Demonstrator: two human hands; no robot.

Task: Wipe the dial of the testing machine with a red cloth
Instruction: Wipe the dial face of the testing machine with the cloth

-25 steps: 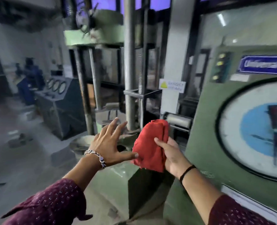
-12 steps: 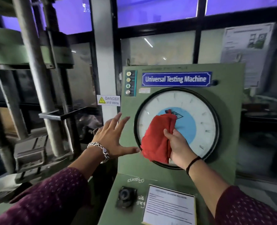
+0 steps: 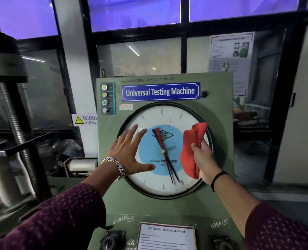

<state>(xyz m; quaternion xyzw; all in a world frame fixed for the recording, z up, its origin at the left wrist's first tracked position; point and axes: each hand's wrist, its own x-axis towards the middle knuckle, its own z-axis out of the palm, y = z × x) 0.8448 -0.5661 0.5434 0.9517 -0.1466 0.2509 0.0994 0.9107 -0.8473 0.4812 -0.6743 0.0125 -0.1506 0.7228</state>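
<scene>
Red cloth [image 3: 193,148] gripped in right hand [image 3: 203,160], on dial [image 3: 165,116]

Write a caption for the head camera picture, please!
Right hand presses red cloth on the dial; left hand spread.

nameplate [image 3: 160,91]: "Universal Testing Machine" | wall sign [image 3: 84,120]: "DANGE… 415 Vol…"

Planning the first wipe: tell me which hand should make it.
Right. The right hand already grips the red cloth against the dial's right side. The left hand is open, spread flat over the dial's left side, holding nothing.
</scene>
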